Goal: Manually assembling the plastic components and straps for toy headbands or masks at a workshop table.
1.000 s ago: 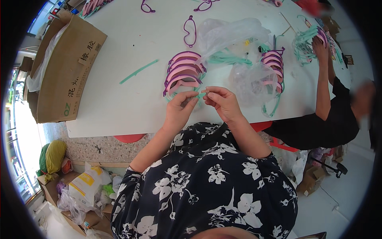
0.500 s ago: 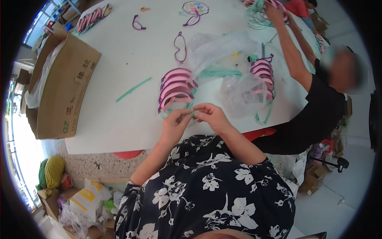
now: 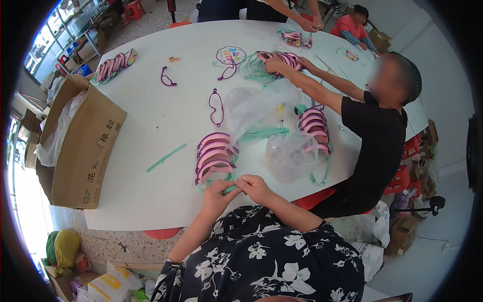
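Note:
My left hand (image 3: 217,197) is closed, with thumb and fingers pinching a thin green strap (image 3: 230,189) just in front of me. My right hand (image 3: 255,189) meets it fingertip to fingertip, also pinching at the strap; its exact end is hidden by the fingers. Directly beyond them lies an overlapping row of pink and purple goggle frames (image 3: 216,153), with green straps hanging from its near end beside my fingers. A single purple goggle frame (image 3: 216,107) lies farther up the white table (image 3: 136,151).
A tall cardboard box (image 3: 98,151) stands at the left. One loose green strap (image 3: 166,157) lies near it. Clear plastic bags (image 3: 292,157) and another goggle row (image 3: 313,123) are on the right. A co-worker in black (image 3: 380,136) reaches over a strapped goggle bundle (image 3: 282,63).
The view has tilted up, showing more of the far table and other people. My fingertips are closer together, still by the goggle row. The co-worker's hands and bundle appear farther left.

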Demonstrator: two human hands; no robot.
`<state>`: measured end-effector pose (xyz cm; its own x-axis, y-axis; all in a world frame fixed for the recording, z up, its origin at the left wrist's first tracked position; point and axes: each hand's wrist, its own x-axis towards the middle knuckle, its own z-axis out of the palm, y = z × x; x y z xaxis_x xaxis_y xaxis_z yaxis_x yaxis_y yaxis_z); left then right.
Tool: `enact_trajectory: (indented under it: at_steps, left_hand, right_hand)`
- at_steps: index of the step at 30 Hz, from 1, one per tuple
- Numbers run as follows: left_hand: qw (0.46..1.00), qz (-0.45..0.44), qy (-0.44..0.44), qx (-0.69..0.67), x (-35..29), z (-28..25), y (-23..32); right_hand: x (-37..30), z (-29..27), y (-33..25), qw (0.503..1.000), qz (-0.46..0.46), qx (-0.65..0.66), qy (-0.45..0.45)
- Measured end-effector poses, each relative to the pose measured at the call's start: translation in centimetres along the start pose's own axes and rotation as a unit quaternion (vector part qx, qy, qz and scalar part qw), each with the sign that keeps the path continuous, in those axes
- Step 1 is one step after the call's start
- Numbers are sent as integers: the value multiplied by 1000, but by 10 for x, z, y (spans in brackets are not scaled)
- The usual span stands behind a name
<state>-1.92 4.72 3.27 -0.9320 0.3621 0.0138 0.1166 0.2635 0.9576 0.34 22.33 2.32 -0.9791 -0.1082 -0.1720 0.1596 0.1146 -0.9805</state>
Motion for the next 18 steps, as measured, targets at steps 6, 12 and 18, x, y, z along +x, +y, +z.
enact_trajectory:
  at_steps: [6,12,18]
  left_hand:
    - [995,58,80,22,-3,7,0]
    - [993,36,114,19,-5,11,1]
    - [984,-115,27,-135,2,2,-12]
  right_hand:
    - [-2,12,0,989,-60,-60,120]
    - [-1,17,-1,976,-92,-94,176]
    - [7,8,0,999,-19,-16,35]
